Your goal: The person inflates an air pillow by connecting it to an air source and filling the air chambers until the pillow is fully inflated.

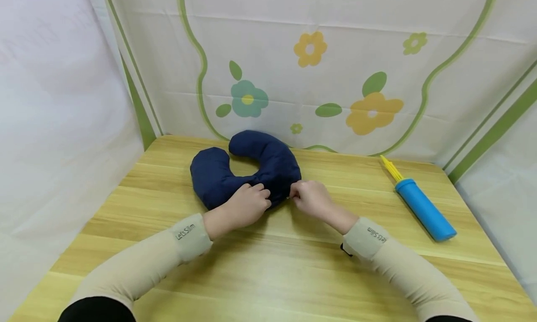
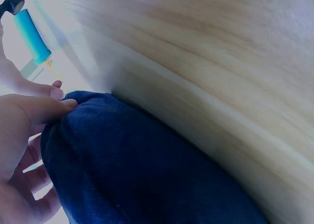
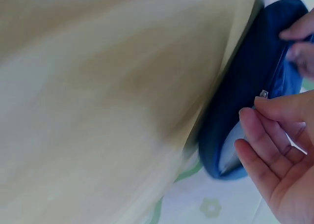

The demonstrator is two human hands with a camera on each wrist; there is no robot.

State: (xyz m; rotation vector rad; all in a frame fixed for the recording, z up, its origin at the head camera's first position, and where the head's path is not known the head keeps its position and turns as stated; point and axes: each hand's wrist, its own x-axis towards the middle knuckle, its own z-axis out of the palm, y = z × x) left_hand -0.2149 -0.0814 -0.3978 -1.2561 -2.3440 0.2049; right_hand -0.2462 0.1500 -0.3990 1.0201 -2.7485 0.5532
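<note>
A dark blue U-shaped neck pillow (image 1: pixel 277 161) lies on the wooden table, its gap toward the back left. My left hand (image 1: pixel 248 204) grips the fabric at the pillow's near edge, thumb and fingers pinching it. At the near right edge my right hand (image 1: pixel 311 198) pinches the small tab of a zipper (image 3: pixel 264 94). In the right wrist view the zipper seam runs between both hands. On the far side of the slider, a pale patch (image 3: pixel 230 148) shows where the cover is parted. The tab itself is mostly covered by my fingertips.
A blue hand pump (image 1: pixel 425 210) with a yellow nozzle lies on the right side of the wooden table (image 1: pixel 268 275). White curtain with printed flowers (image 1: pixel 310 49) hangs behind the table, and white cloth hangs at both sides.
</note>
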